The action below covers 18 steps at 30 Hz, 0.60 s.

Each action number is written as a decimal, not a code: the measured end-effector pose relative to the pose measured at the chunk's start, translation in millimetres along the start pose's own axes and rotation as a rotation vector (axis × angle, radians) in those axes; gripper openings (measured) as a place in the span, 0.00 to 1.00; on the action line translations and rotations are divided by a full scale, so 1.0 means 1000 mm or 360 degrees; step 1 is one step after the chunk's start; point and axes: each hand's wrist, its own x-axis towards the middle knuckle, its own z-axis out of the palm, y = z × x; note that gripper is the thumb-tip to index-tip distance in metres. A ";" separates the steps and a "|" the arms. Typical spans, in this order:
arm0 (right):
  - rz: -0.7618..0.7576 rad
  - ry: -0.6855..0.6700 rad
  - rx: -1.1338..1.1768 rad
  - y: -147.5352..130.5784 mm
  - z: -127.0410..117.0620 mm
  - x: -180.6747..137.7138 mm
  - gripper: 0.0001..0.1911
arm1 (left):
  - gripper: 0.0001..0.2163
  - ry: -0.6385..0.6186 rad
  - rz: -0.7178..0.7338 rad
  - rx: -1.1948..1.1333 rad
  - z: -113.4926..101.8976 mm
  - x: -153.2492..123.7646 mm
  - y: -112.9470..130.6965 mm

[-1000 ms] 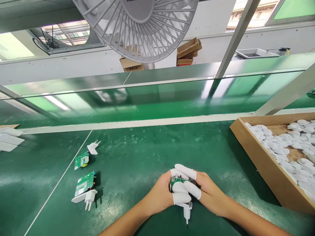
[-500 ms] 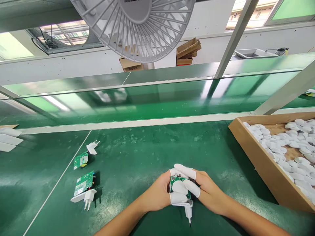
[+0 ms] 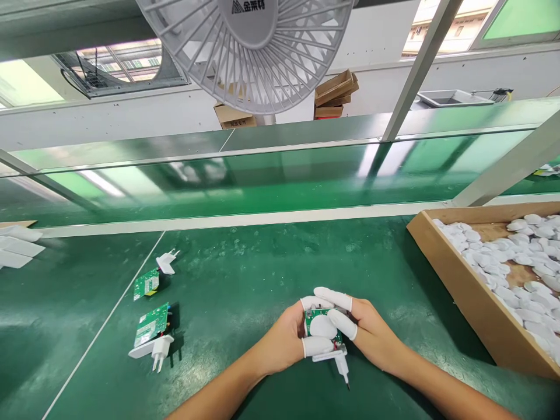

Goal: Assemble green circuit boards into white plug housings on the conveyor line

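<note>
Near the front of the bench, a green circuit board (image 3: 311, 317) is held between my two hands. My left hand (image 3: 282, 344) grips its left side, thumb by the lower edge. My right hand (image 3: 376, 338) closes on the right and far edges. White finger cots cover several fingertips. A white oval piece (image 3: 324, 326) lies over the board, with my right thumb at its edge. Below the board hangs a white plug piece (image 3: 341, 366), pointing down and slightly right. My fingers hide the board's far side.
Two more boards with white plugs, a nearer board (image 3: 151, 325) and a farther board (image 3: 146, 284), lie to the left. On the right, a cardboard tray (image 3: 455, 291) holds many white oval pieces. White parts (image 3: 20, 248) sit at far left. A fan (image 3: 254, 58) hangs ahead.
The board has turned a little in my hands, and its plug end has swung to the right. More of the board's face shows. Both hands keep their hold.
</note>
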 end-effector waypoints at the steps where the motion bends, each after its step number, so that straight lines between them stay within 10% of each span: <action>1: 0.0011 0.0003 0.0017 0.000 0.000 0.000 0.20 | 0.19 0.0030 0.0005 -0.0001 0.001 0.000 0.000; 18: 0.0262 -0.0076 0.0211 -0.002 0.006 -0.001 0.37 | 0.16 0.0262 0.0130 -0.0116 0.001 0.001 0.004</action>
